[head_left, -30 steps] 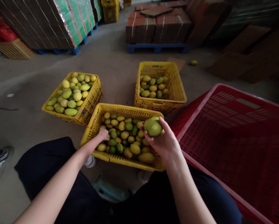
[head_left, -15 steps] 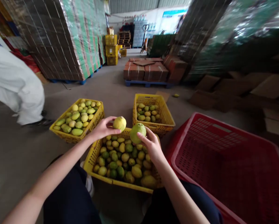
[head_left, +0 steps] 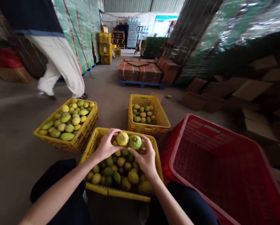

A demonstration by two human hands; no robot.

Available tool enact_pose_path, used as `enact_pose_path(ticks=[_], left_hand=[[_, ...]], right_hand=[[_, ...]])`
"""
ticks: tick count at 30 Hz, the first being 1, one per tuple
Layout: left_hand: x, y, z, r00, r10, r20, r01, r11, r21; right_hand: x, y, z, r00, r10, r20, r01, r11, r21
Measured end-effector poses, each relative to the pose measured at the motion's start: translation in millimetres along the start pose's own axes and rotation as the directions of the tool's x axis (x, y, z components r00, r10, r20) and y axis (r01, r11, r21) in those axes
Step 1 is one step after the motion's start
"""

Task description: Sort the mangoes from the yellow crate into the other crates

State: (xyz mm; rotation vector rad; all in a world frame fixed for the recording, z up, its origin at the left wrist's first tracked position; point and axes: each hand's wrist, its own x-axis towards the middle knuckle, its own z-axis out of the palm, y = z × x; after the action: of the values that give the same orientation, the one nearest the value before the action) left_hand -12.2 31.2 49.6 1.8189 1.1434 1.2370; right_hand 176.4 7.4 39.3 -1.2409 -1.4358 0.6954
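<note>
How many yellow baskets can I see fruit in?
3: the near basket under the left hand and right hand, the heaped basket ahead-left, and the far basket ahead-right. The stacked crates at the back might hide more; their insides don't show.

fruit (head_left: 121,161) lies in crates (head_left: 117,192) left of a basket (head_left: 235,148).

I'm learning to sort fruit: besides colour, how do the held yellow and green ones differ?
The yellow fruit is in the left hand, the green fruit in the right hand. The green fruit looks slightly larger than the yellow fruit. Both are rounded and held over the nearest yellow crate.
</note>
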Motion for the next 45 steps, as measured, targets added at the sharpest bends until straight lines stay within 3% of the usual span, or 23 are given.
enact_pose_path(ticks=[4,9,13,16,23,28,31,36,40,42,45], left_hand=[[1,2,-1,0.986,0.166,-0.018,-0.162,0.977,0.143],[-1,2,-4,0.940,0.340,-0.015,-0.323,0.907,0.271],[-4,4,-7,0.914,0.406,-0.004,-0.383,0.865,0.325],[-6,4,-9,0.900,0.436,0.000,-0.407,0.841,0.356],[-7,1,-10,0.852,0.523,-0.016,-0.461,0.766,0.448],[-8,-1,-12,0.843,0.539,0.005,-0.464,0.720,0.516],[-8,1,-11,0.854,0.521,0.006,-0.445,0.725,0.526],[-7,6,-8,0.916,0.401,-0.026,-0.352,0.833,0.427],[-7,5,-6,0.934,0.355,-0.030,-0.317,0.867,0.384],[-7,5,-6,0.947,0.319,-0.043,-0.286,0.894,0.345],[-7,6,-5,0.978,0.192,-0.081,-0.174,0.966,0.191]], right_hand=[[4,2,-3,0.980,-0.198,-0.015,0.196,0.975,-0.110],[2,6,-6,0.887,-0.461,-0.029,0.443,0.867,-0.226],[-1,5,-8,0.825,-0.565,-0.020,0.538,0.796,-0.278],[-3,5,-7,0.803,-0.595,-0.031,0.562,0.774,-0.292],[-5,13,-1,0.806,-0.590,-0.046,0.553,0.779,-0.297],[-5,14,-1,0.806,-0.589,-0.052,0.550,0.779,-0.302],[-3,11,-2,0.824,-0.562,-0.075,0.520,0.802,-0.293],[0,3,-3,0.865,-0.485,-0.131,0.446,0.861,-0.245],[1,5,-2,0.877,-0.455,-0.154,0.421,0.883,-0.209],[1,7,-1,0.923,-0.352,-0.156,0.335,0.934,-0.125],[2,7,-1,0.998,-0.024,-0.065,0.038,0.973,0.227]])
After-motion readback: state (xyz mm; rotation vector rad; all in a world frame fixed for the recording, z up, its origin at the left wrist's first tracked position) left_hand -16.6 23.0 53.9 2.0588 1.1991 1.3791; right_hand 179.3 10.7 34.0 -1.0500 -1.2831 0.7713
